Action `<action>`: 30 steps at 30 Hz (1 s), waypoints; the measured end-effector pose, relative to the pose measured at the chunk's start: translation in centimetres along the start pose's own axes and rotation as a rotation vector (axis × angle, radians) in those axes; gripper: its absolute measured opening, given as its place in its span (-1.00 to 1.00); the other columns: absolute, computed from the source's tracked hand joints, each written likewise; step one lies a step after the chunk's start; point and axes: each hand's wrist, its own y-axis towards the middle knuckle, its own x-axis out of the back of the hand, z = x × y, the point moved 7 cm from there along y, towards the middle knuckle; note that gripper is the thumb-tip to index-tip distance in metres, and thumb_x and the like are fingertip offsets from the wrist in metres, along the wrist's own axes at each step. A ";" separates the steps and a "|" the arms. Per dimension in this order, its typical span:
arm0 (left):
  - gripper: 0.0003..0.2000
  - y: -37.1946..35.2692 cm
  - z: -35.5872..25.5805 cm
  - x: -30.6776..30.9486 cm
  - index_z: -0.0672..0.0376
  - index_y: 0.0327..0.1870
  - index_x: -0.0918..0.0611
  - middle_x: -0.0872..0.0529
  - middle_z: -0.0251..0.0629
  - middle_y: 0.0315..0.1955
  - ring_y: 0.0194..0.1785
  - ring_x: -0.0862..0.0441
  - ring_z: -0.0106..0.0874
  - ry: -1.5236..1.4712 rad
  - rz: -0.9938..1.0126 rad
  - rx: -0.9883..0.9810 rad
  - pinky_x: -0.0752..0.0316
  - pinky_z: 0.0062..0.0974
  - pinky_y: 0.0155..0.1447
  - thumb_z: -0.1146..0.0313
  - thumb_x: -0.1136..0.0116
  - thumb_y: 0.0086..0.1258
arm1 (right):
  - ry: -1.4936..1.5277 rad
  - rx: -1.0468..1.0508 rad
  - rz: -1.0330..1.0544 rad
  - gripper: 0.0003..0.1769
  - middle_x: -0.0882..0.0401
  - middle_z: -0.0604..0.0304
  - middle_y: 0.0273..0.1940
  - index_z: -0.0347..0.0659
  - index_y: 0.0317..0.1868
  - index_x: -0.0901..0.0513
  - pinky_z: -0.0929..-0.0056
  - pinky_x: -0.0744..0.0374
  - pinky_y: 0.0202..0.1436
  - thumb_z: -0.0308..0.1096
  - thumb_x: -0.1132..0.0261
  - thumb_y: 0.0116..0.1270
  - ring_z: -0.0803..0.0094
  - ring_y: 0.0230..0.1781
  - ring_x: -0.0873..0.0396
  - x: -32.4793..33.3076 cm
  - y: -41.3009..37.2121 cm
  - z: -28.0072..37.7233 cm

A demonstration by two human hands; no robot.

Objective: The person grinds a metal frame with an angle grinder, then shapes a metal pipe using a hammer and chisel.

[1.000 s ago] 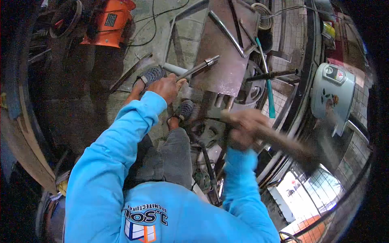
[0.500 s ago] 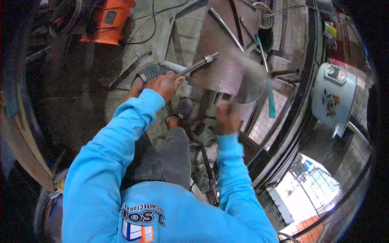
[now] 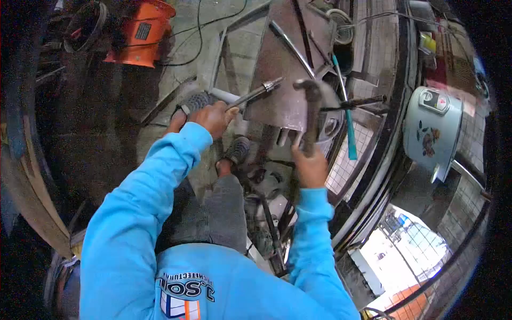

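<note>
My left hand (image 3: 213, 120) is closed round a metal rod (image 3: 256, 93) with a shiny socket-like tip, which points to the upper right over a flat brownish metal plate (image 3: 277, 101). On the right, my right hand (image 3: 312, 165) grips the handle of a hammer (image 3: 311, 109). The hammer stands upward in view, its slightly blurred head a short way right of the rod's tip and apart from it. Both sleeves are blue.
An orange machine (image 3: 143, 33) with a black cable is at the upper left. A steel tube (image 3: 290, 48) lies on the plate. A teal bar (image 3: 349, 128) and a dark tube lie further right. A light-blue flowered container (image 3: 432, 128) is at the right. My feet are below the plate.
My right hand and the hammer, strongly blurred before, now show more clearly, with the hand slightly lower and further right. The rod in my left hand has shifted slightly left and down.
</note>
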 end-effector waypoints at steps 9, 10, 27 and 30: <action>-0.45 -2.8 -1.2 0.1 0.13 0.06 -0.55 -0.69 0.13 -0.13 -0.02 -0.62 0.12 -0.022 0.127 0.071 -0.47 0.12 0.04 -0.20 0.23 0.48 | 1.138 0.104 0.201 -0.58 -0.60 0.06 -0.49 -0.22 -0.13 -0.61 0.23 -0.58 -0.30 -0.02 -0.36 0.27 0.16 -0.43 -0.61 -4.0 -3.3 -1.7; -0.45 -2.8 -0.3 -1.9 0.13 0.05 -0.55 -0.69 0.13 -0.14 -0.02 -0.62 0.12 -0.046 0.073 0.018 -0.46 0.13 0.03 -0.20 0.22 0.48 | 0.489 0.148 0.050 -0.61 -0.60 0.06 -0.49 -0.25 -0.21 -0.62 0.27 -0.58 -0.32 -0.04 -0.37 0.26 0.24 -0.46 -0.60 -3.7 -2.7 -2.8; -0.47 -1.1 -0.4 -0.9 0.18 -0.07 -0.58 -0.69 0.16 -0.20 -0.09 -0.63 0.15 -0.074 0.067 0.016 -0.49 0.06 -0.01 -0.17 0.17 0.48 | 0.173 0.186 -0.212 -0.57 -0.68 -0.17 -0.26 -0.31 -0.09 -0.65 0.14 -0.57 -0.11 -0.08 -0.33 0.26 -0.11 -0.22 -0.65 -4.3 -2.7 -1.6; -0.49 -2.4 -1.8 1.6 0.16 -0.05 -0.57 -0.69 0.14 -0.19 -0.07 -0.62 0.14 0.018 0.102 0.079 -0.49 0.04 0.00 -0.16 0.19 0.49 | 0.006 0.010 -0.046 -0.57 -0.69 -0.15 -0.28 -0.28 -0.08 -0.67 0.11 -0.57 -0.09 -0.07 -0.33 0.22 -0.09 -0.21 -0.66 -4.7 -1.5 -2.8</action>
